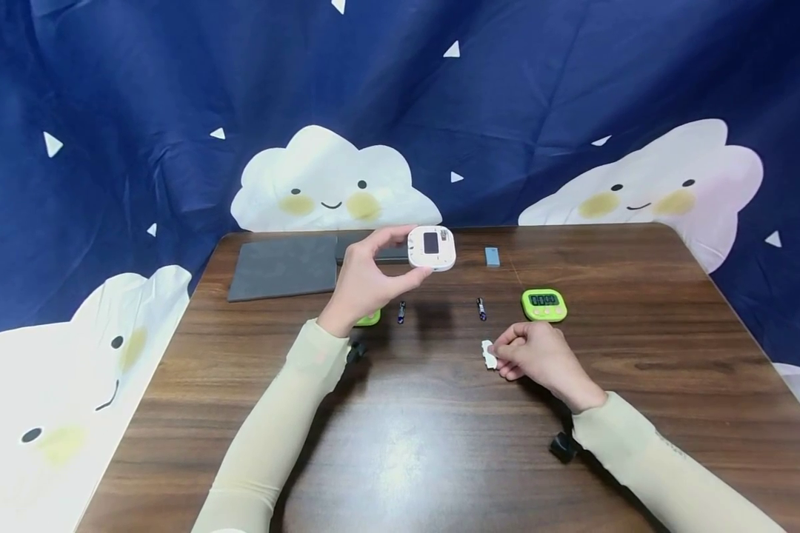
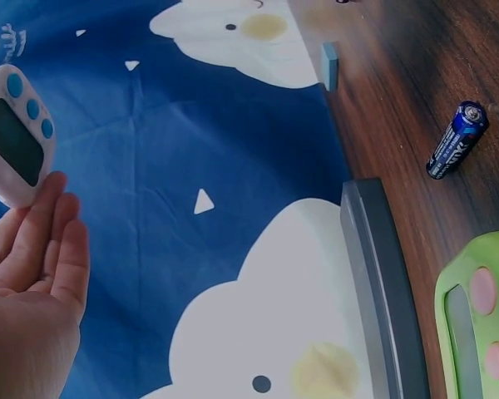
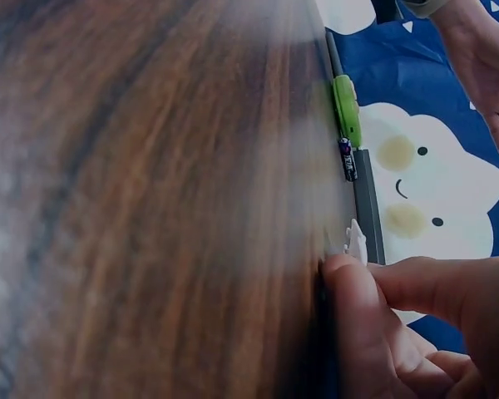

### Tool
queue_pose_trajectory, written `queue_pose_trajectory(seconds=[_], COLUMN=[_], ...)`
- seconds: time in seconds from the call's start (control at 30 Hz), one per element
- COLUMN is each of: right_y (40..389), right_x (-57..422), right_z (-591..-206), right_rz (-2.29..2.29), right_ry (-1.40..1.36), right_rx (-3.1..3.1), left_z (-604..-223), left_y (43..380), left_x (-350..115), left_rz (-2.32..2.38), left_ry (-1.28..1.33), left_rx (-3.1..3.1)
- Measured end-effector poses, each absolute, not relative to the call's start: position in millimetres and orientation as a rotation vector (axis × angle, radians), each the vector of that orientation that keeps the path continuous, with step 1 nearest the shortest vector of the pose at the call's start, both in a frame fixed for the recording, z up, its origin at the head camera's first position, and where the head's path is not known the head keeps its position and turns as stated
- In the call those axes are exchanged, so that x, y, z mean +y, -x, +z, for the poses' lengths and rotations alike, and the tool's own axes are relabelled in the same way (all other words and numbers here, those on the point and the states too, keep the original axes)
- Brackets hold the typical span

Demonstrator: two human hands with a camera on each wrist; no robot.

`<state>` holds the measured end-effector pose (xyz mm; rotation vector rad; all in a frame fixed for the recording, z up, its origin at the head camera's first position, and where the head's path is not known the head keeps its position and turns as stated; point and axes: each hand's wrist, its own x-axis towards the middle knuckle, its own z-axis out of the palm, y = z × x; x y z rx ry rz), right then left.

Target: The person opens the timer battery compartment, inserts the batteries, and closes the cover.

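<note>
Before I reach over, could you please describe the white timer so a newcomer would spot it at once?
Start at the wooden table and find the person's left grip, held above it. The white timer, a small rounded square, is in that grip. Unlike the green timers on the tabletop, it is white with blue buttons.

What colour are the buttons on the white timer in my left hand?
Blue; the buttons on the white timer show best in the left wrist view.

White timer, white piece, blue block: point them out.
White timer (image 2: 17, 140), left wrist view: on its screen.
White piece (image 1: 489, 355), head view: on its exposed part.
Blue block (image 1: 492, 257), head view: on its top face.
</note>
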<state>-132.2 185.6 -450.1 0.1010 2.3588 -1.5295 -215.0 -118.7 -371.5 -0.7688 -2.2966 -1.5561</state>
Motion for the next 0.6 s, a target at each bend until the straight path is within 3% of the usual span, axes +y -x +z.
queue_pose_trajectory(seconds=[0.4,0.6], right_y=[131,143], right_x=[185,195], right_z=[-446,-433], right_rz=[-1.355,-1.194], right_ry=[-0.021,0.166], right_rx=[2.589,2.826], left_z=[-373,-373], left_y=[216,217], left_x=[-119,-120], left_rz=[-1.552,-1.587], left_ry=[0.775,0.768], left_rx=[-2.287,-2.288])
